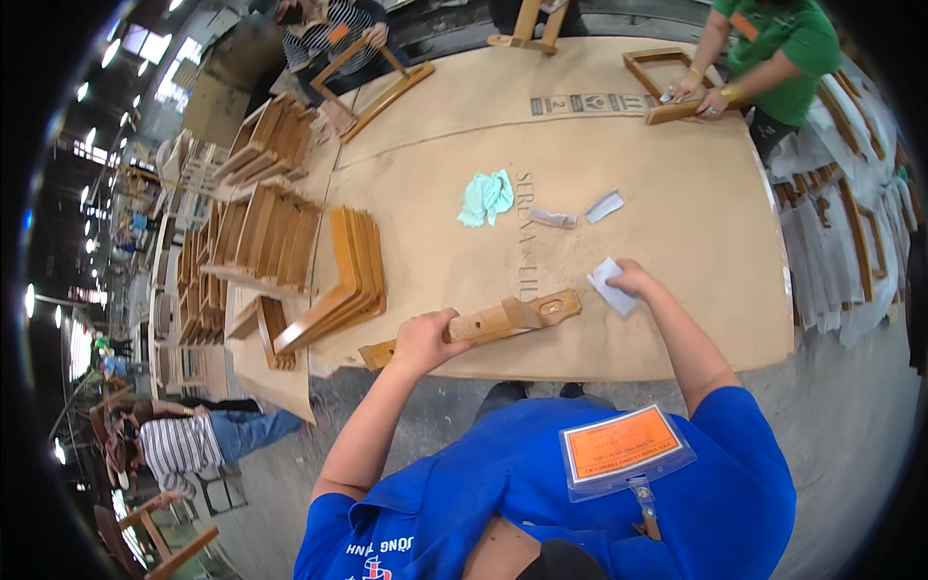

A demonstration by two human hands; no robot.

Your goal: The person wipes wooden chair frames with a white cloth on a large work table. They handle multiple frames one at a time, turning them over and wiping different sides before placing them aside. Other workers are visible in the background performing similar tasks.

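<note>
My left hand [427,340] is wrapped round a brown wooden furniture frame piece [503,321] at the near edge of the cardboard-covered table [667,290]. A slot and a raised block show toward its right end. Pinched in my right hand [633,277] is a whitish sheet of sandpaper [611,287], held just right of the wood and apart from it. Farther in lie a crumpled mint-green cloth [485,198], a folded worn strip [554,218] and a second small folded sheet [605,205].
Stacked wooden frames [353,266] stand along the table's left side, with more piles [266,232] behind. Across the table a co-worker in green [788,58] handles a wooden frame [667,82]; another in stripes [338,43] holds one at far left. Wrapped parts [822,242] stand at right.
</note>
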